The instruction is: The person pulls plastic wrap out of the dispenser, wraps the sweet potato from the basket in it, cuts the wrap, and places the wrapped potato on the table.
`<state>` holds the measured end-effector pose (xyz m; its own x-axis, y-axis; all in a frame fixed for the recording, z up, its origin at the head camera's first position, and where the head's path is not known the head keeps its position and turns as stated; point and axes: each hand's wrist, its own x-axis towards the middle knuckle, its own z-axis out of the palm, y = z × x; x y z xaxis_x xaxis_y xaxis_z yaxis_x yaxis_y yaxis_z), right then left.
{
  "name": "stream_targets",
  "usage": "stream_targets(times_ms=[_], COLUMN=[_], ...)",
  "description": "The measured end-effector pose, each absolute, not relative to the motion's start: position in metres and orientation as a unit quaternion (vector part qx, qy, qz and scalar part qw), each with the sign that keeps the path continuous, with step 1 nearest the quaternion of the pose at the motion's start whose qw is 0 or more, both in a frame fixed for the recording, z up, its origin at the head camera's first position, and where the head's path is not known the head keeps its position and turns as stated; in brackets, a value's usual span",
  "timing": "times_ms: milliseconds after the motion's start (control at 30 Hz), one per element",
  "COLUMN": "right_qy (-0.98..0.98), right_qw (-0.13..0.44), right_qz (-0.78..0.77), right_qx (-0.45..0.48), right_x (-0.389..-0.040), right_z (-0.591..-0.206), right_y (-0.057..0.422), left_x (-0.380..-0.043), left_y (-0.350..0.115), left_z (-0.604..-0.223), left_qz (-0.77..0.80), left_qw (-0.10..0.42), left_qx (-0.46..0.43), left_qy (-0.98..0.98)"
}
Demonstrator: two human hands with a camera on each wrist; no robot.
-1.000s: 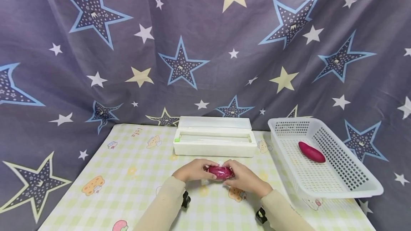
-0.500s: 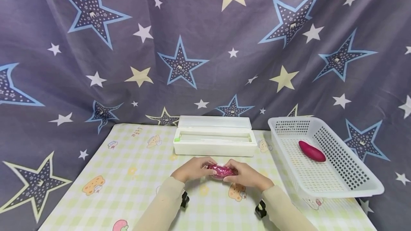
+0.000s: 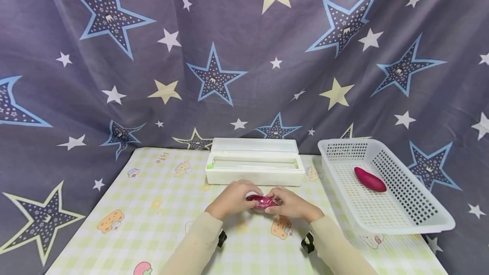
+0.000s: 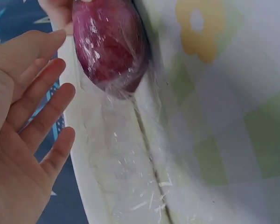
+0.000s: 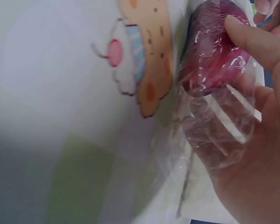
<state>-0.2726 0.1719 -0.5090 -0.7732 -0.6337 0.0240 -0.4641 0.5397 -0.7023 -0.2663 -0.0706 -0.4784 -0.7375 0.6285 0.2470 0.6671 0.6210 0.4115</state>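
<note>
A purple-red sweet potato (image 3: 261, 202) wrapped in clear cling film (image 5: 219, 126) is between the two hands, in front of a white box. Loose film trails from its ends in both wrist views. My right hand (image 3: 289, 204) grips it, the thumb (image 5: 252, 39) lying along its near side and the fingers behind, partly hidden. My left hand (image 4: 25, 121) is beside its other end, fingers spread and relaxed; the thumb tip (image 4: 58, 37) comes close to the film with a small gap visible in the left wrist view.
The long white box (image 3: 255, 176), its lid (image 3: 255, 145) raised, stands behind the hands. At right, a white perforated basket (image 3: 405, 228) holds another purple-red sweet potato (image 3: 369, 179). A checked cloth (image 3: 153, 232) covers the table; a starry curtain (image 3: 244, 29) hangs behind.
Both hands and the wrapped sweet potato have shifted slightly away from me, towards the white box. The left hand's fingers have lifted and loosened around its end.
</note>
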Motion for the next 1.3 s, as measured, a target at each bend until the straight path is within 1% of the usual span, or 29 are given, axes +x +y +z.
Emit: stream_targets(times_ms=[133, 433, 600, 700, 833, 933, 1133, 1300], right_qy=[0.873, 0.879, 0.878, 0.875, 0.871, 0.872, 0.889, 0.890], right_qw=[0.101, 0.133, 0.144, 0.126, 0.082, 0.065, 0.066, 0.083], right_qz=[-0.351, -0.349, -0.365, -0.386, -0.397, -0.394, -0.362, -0.347], right_qx=[-0.324, -0.298, -0.273, -0.261, -0.278, -0.283, -0.272, -0.285], right_x=[-0.277, -0.284, -0.286, -0.285, -0.284, -0.284, -0.284, -0.283], right_z=[-0.507, -0.508, -0.507, -0.508, -0.510, -0.510, -0.508, -0.503], right_y=[0.172, 0.177, 0.177, 0.178, 0.177, 0.175, 0.173, 0.173], left_x=[-0.265, -0.269, -0.271, -0.272, -0.274, -0.275, -0.273, -0.274], left_y=[-0.067, -0.066, -0.066, -0.065, -0.064, -0.062, -0.061, -0.061], left_z=[-0.480, -0.495, -0.498, -0.499, -0.501, -0.502, -0.498, -0.498], left_qz=[-0.229, -0.225, -0.215, -0.205, -0.191, -0.180, -0.163, -0.152], left_qw=[0.050, 0.049, 0.055, 0.053, 0.045, 0.041, 0.031, 0.018], left_qx=[-0.376, -0.349, -0.354, -0.355, -0.346, -0.338, -0.327, -0.330], left_qy=[-0.897, -0.908, -0.908, -0.911, -0.917, -0.923, -0.931, -0.931])
